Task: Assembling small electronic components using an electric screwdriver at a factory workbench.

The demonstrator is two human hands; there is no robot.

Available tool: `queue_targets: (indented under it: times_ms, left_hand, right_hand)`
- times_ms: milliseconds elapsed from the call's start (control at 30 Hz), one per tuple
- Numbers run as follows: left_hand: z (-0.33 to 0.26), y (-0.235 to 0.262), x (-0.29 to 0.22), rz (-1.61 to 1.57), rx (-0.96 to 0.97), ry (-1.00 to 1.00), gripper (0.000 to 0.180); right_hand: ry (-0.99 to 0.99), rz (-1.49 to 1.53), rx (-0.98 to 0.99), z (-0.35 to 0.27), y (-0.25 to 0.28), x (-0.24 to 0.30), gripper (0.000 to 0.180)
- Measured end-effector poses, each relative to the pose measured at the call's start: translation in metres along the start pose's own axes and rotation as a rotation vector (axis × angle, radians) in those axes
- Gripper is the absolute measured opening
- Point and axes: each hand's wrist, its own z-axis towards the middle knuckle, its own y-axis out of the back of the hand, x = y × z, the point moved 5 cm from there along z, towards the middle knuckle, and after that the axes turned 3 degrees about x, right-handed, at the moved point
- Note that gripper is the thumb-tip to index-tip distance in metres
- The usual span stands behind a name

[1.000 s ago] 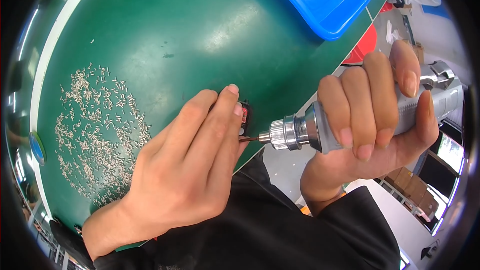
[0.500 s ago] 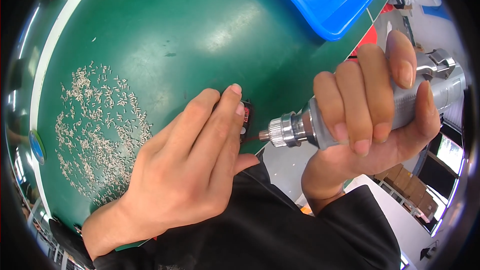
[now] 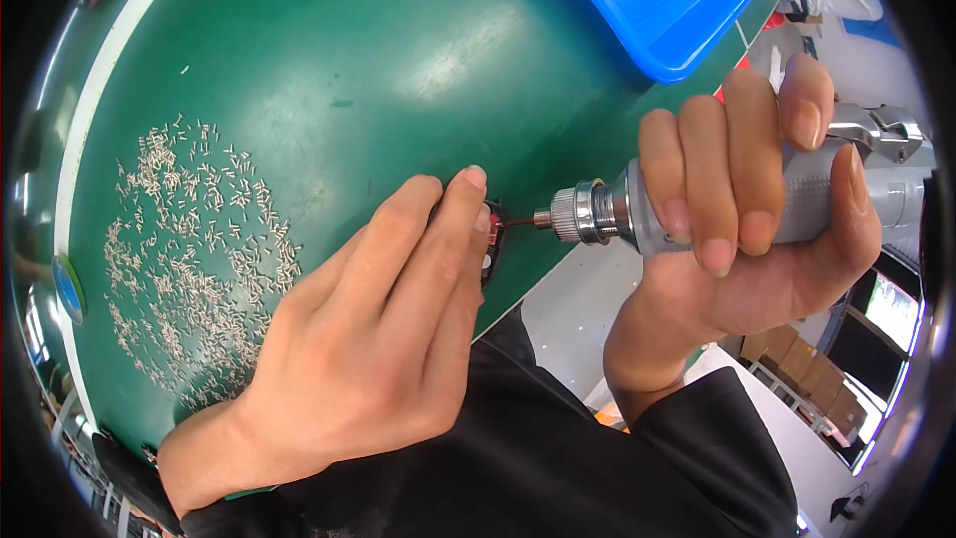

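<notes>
My left hand lies across the green table with its fingers pressed together over a small black part. Only the part's right edge shows, with some red inside; the fingers cover the rest. In my right hand is a grey electric screwdriver, held lengthwise with fingers and thumb wrapped round its body. Its silver knurled collar points left. From the collar a thin bit reaches the black part's right edge; whether it sits on a screw is too small to tell.
Many small silver screws are spread over the green table to the left. A blue tray stands at the far right. By the left edge is a round blue-green disc. Cardboard boxes stand off to the right.
The screwdriver has shifted away from me and slightly right, and its bit now meets the black part higher up. My left hand keeps its hold, its thumb now tucked out of sight.
</notes>
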Motion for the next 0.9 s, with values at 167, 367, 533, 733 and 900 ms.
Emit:
queue_targets:
  times_ms: [167,367,533,733,900]
  left_hand:
    - [0.001,-0.001,0.0,-0.016,0.011,-0.006,0.044]
    - [0.001,0.001,0.0,-0.026,-0.017,-0.008,0.046]
    - [0.0,0.001,0.001,0.007,-0.013,-0.048,0.044]
    - [0.001,0.001,-0.004,0.02,-0.05,-0.062,0.043]
    - [-0.003,0.003,-0.003,0.083,-0.067,-0.042,0.041]
  right_hand:
    - [-0.027,-0.021,-0.002,-0.002,0.002,-0.002,0.026]
    - [-0.087,-0.137,-0.024,0.013,-0.013,0.001,0.023]
    - [-0.299,-0.253,0.208,0.035,-0.037,-0.008,0.02]
    - [-0.243,-0.366,0.218,0.037,-0.056,-0.006,0.019]
    - [-0.234,-0.333,0.186,0.031,-0.05,-0.015,0.019]
